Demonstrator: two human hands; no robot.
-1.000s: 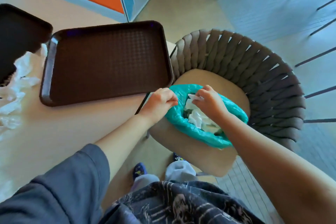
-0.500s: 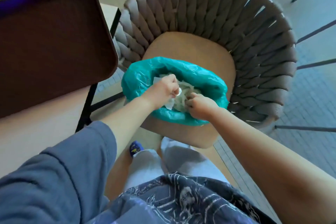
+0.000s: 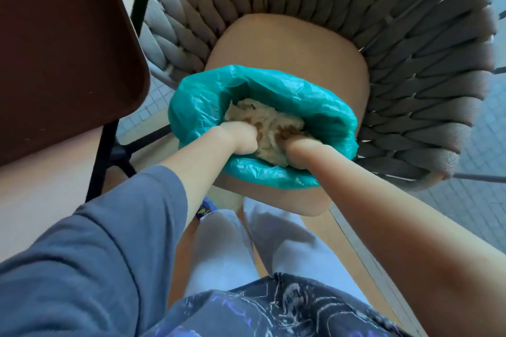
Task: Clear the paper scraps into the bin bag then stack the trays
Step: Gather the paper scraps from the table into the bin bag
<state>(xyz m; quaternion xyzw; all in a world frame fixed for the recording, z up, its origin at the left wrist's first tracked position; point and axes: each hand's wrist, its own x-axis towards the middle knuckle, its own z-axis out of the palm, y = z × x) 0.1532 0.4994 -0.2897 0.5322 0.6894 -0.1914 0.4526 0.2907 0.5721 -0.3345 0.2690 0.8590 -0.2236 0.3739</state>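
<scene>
Both hands (image 3: 241,138) (image 3: 297,152) inside teal bin bag (image 3: 315,101)

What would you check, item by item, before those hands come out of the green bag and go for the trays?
1. Bin bag sits on the chair seat, mouth open: ok.
2. Paper scraps lie inside the bag, none over its rim: ok.
3. Left hand free of paper: cannot tell, its fingers are curled down into the pile.
4. Right hand free of paper: cannot tell, its fingers are buried too.
5. Brown tray on the table, bare where it shows: ok.
6. Table cleared of scraps: cannot tell, most of it is out of view.
</scene>
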